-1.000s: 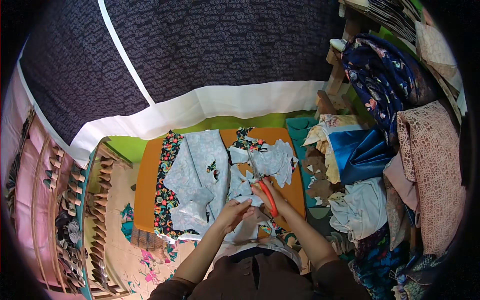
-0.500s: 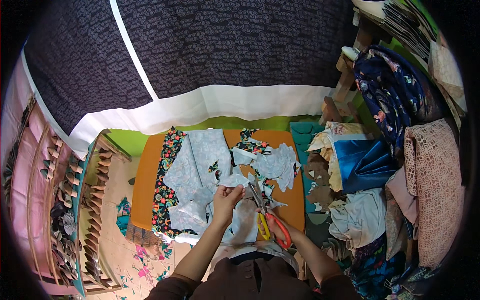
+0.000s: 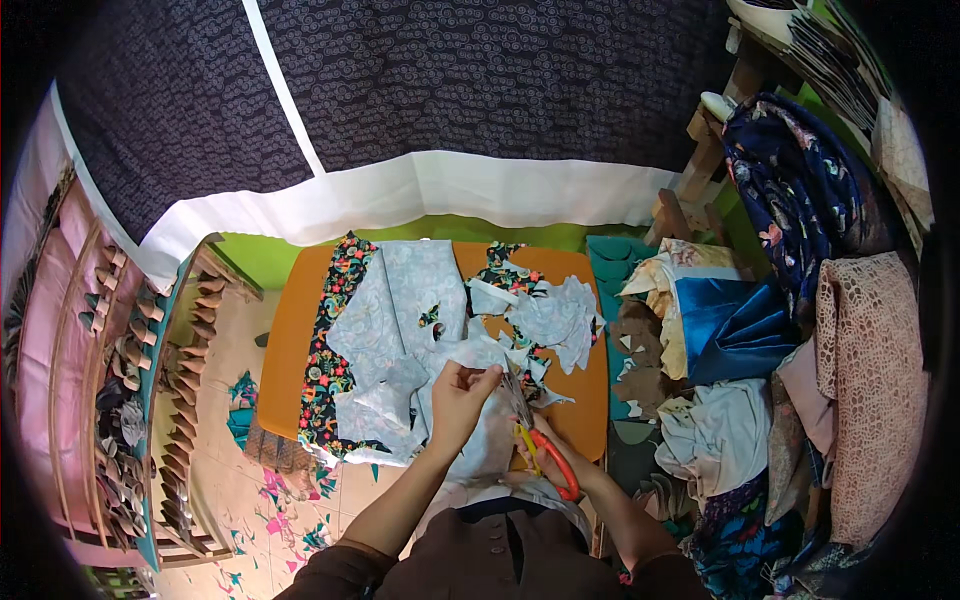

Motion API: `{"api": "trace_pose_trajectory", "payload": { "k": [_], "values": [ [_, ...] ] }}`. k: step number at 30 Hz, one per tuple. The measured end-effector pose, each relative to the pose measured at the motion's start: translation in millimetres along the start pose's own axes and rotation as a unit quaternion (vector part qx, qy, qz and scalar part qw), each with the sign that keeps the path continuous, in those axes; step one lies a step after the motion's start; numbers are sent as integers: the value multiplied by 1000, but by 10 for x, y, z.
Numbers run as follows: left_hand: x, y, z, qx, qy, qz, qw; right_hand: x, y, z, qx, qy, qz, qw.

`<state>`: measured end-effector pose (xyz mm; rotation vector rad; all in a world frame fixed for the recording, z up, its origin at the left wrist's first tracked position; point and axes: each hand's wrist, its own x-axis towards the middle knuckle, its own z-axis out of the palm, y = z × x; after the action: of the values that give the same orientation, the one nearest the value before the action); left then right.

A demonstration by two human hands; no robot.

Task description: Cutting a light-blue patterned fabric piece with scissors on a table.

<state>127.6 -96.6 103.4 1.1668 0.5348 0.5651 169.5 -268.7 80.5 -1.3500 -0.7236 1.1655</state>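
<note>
My left hand (image 3: 458, 402) pinches the edge of a pale blue-grey fabric piece (image 3: 470, 350) between thumb and fingers, above the middle of the table. Held in my right hand (image 3: 582, 466) is a pair of scissors (image 3: 558, 464) with one red and one yellow handle. Their blades point away from me, with the tips just right of my left fingertips, at the fabric's edge. Whether the blades are cutting I cannot tell. Under and around my hands lies fabric with a dark floral print (image 3: 318, 375), its pale reverse side up in large parts.
Cut scraps (image 3: 555, 320) are heaped at the right of the orange-brown table (image 3: 284, 350). Folded cloths, a blue one (image 3: 725, 325) among them, crowd the right side. A rack of shoe-shaped forms (image 3: 185, 400) stands at left. Offcuts (image 3: 285, 490) litter the floor. Dark patterned curtains hang behind.
The view has shifted slightly. My left hand has moved a little to the right, closer to the scissor blades, and the scissor handles look nearer each other.
</note>
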Motion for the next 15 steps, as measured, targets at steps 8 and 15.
{"api": "trace_pose_trajectory", "payload": {
  "k": [8,15],
  "values": [
    [-80,-84,6,126,21,54,990,-9,-162,106,25,46,-32,998],
    [-126,-23,63,169,19,51,984,3,-74,103,36,64,-50,996]
  ]
}}
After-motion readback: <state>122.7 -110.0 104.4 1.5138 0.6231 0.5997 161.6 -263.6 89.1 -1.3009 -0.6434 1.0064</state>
